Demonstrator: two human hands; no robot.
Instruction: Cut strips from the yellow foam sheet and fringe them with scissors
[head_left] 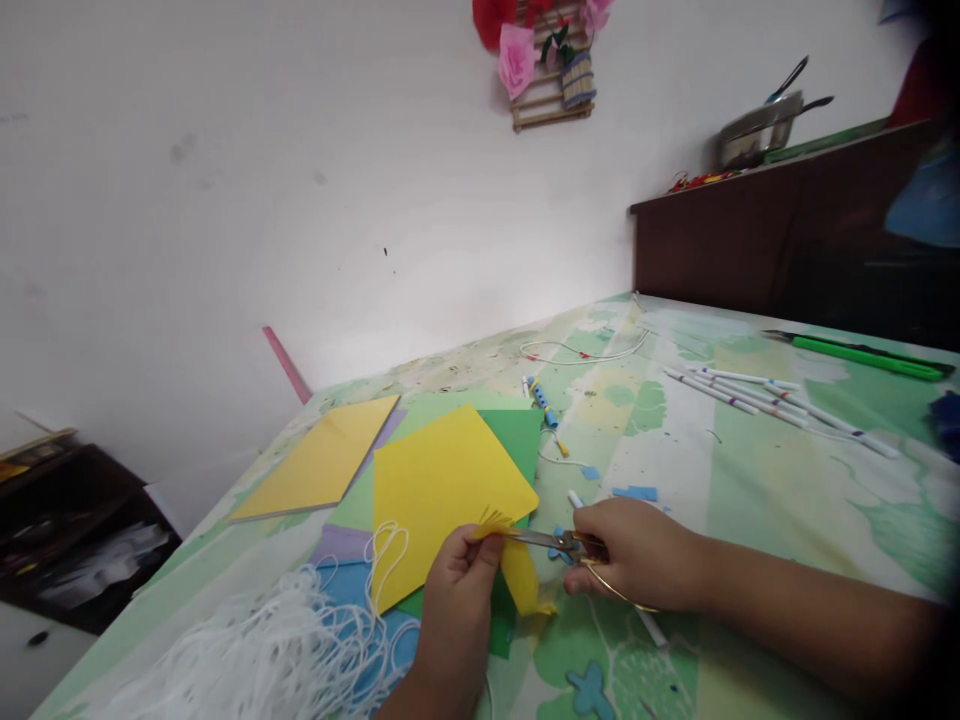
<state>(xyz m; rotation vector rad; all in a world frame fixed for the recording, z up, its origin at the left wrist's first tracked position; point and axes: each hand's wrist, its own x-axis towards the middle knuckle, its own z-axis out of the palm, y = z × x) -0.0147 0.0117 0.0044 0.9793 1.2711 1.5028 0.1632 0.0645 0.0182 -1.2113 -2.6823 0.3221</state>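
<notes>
My left hand (466,590) pinches a small piece of yellow paper (495,522) whose upper edge is cut into a thin fringe. In my right hand (637,555) is a pair of scissors (559,541) with gold-coloured handles, its blades pointing left and meeting the paper by my left fingertips. A yellow strip (521,578) hangs below the blades; whether it joins the fringed piece I cannot tell. Behind my hands, a large yellow sheet (442,480) lies over a green sheet (517,435). Part of a white stick (652,628) shows under my right hand.
Tangled white string (255,650) heaps at the front left, beside a yellow pad (322,460). Blue paper scraps (636,493) and a small blue tube (541,402) lie ahead. Several white sticks (750,395) and a green cutter (862,357) are at the right. A wall bounds the back.
</notes>
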